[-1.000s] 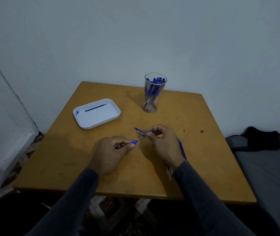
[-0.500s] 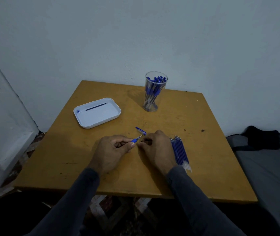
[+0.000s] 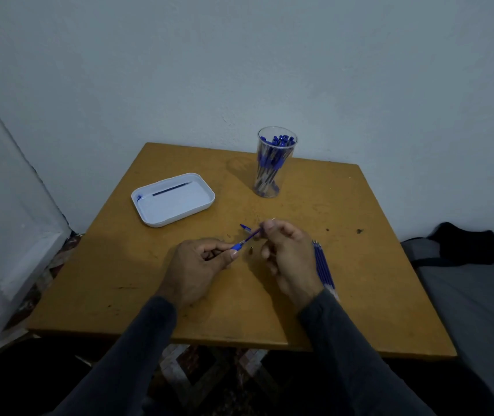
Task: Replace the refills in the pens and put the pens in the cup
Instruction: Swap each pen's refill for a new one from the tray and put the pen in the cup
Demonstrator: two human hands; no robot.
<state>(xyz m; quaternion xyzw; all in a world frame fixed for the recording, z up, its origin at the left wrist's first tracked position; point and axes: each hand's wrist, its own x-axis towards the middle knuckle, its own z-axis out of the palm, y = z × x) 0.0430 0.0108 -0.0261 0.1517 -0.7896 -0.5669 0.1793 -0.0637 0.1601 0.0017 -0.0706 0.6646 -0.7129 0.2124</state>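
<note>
My left hand (image 3: pixel 196 265) grips a blue pen barrel (image 3: pixel 236 246) at its grip end. My right hand (image 3: pixel 289 253) pinches a thin blue refill (image 3: pixel 253 235) that runs into the barrel's open end. A small metal pen tip (image 3: pixel 251 251) lies on the table between the hands, and a blue cap (image 3: pixel 245 227) lies just beyond them. A bundle of blue refills (image 3: pixel 323 267) lies to the right of my right hand. The clear cup (image 3: pixel 272 163), filled with several blue pens, stands at the back of the table.
A white tray (image 3: pixel 173 202) at the back left holds one dark refill (image 3: pixel 171 189) and a small blue piece. The wooden table (image 3: pixel 119 265) stands against a wall. A grey seat with a dark cloth (image 3: pixel 465 244) is to the right.
My right hand has lifted up and away from the barrel, drawing the refill out along its length. The metal tip now lies on the table. My left hand has stayed in place.
</note>
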